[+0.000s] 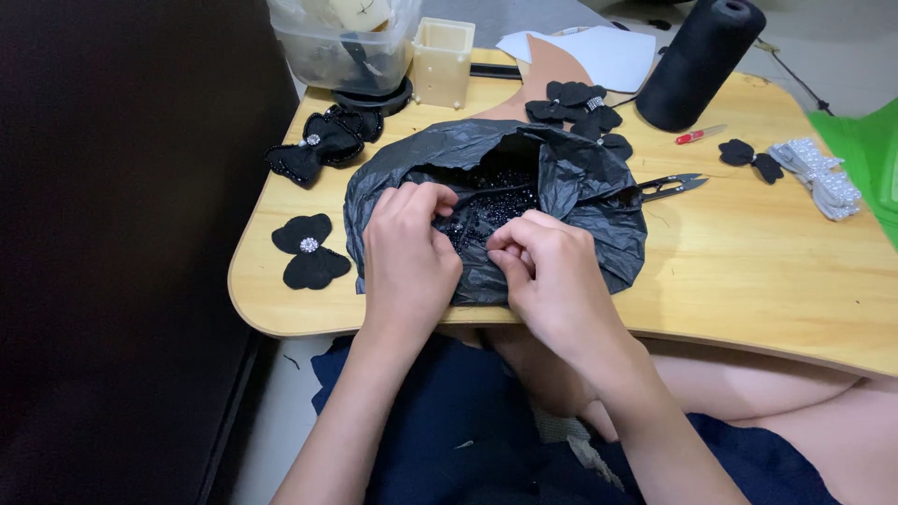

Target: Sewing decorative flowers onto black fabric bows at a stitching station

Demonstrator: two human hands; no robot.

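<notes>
Wooden counter (748, 271), lap-height. Centre: black plastic bag (571, 178), opened, holding small black beads (491, 201). Left hand (407, 257) rested on the bag's near edge, grip pinched together on what looked like a fine thread; right hand (547, 271) beside it, fingertips closed among the beads, contents too small to tell. Finished items: black fabric bows (309, 251) with sparkling centres, lying left. Unfinished: plain black petal pieces (575, 103) beyond the bag. Also present: thread snips (669, 187), black thread cone (702, 61), pearl trim (823, 173).
</notes>
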